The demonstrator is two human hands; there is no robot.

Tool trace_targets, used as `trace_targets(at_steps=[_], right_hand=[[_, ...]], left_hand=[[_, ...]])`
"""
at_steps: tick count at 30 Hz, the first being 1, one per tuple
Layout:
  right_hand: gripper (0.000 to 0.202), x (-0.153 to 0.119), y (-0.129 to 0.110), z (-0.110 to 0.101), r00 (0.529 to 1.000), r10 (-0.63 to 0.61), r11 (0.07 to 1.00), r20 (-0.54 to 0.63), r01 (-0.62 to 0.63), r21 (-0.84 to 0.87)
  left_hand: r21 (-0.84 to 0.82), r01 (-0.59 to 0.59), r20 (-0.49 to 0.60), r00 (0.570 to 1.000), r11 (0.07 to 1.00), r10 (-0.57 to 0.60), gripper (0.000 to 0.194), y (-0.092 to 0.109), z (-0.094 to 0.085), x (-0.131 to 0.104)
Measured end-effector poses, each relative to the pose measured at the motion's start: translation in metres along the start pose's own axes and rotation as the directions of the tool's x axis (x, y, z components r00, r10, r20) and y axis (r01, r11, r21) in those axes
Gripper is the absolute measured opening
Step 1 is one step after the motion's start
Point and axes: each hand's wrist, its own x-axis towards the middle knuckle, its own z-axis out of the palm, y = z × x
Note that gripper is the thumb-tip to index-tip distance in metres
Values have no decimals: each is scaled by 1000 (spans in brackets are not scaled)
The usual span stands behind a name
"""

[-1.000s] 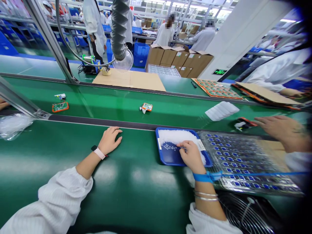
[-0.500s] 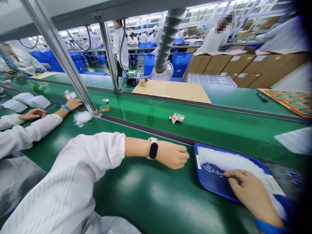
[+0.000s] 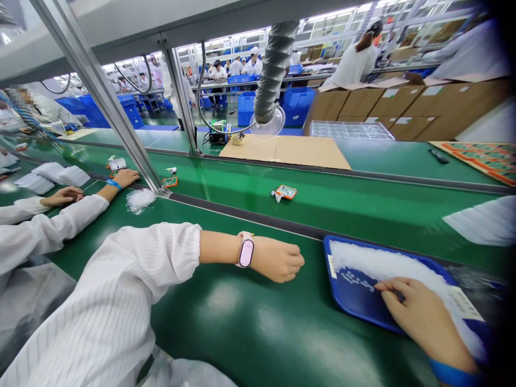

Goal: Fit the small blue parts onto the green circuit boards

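Observation:
My left hand [image 3: 279, 260] rests on the green bench with its fingers curled in, holding nothing that I can see; a pink-strapped watch [image 3: 245, 250] is on the wrist. My right hand [image 3: 423, 317] lies in a blue tray [image 3: 355, 301], fingertips touching a row of tiny parts beside a heap of small white pieces [image 3: 382, 266]. Whether the fingers pinch a piece is hidden. An orange-framed circuit board [image 3: 285, 192] lies on the green conveyor belt beyond my left hand.
A co-worker's two hands [image 3: 124, 177] rest on the bench at the left, next to a clear bag [image 3: 139, 199]. A metal post [image 3: 121, 123] slants across. A grey extraction hose [image 3: 270, 75], cardboard sheet [image 3: 286, 149] and boxes [image 3: 403, 107] stand beyond the belt.
My view has swung left, bringing the co-worker into sight. My left hand has curled from flat into a loose fist. The orange board has drifted slightly left on the belt.

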Motion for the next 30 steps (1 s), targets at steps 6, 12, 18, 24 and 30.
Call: trace_targets(at_steps=[6, 12, 18, 24, 30], right_hand=[[13, 3, -77, -12, 990, 22, 996, -138, -9, 89], [17, -2, -146, 8, 980, -163, 964, -110, 182, 195], [17, -2, -122, 9, 976, -132, 983, -171, 151, 101], [19, 1, -85, 3, 959, -120, 992, -258, 123, -6], [18, 0, -56, -3, 951, -132, 990, -279, 111, -92]], left_hand=[[-36, 5, 22, 1000, 999, -4, 27, 3, 5, 5], [-120, -1, 26, 1000, 993, 4, 25, 9, 14, 23], [-154, 183, 78, 982, 971, -172, 31, -7, 35, 18], [-33, 919, 284, 386, 393, -878, 29, -76, 91, -2], [54, 999, 366, -25, -6, -930, 48, -137, 134, -9]])
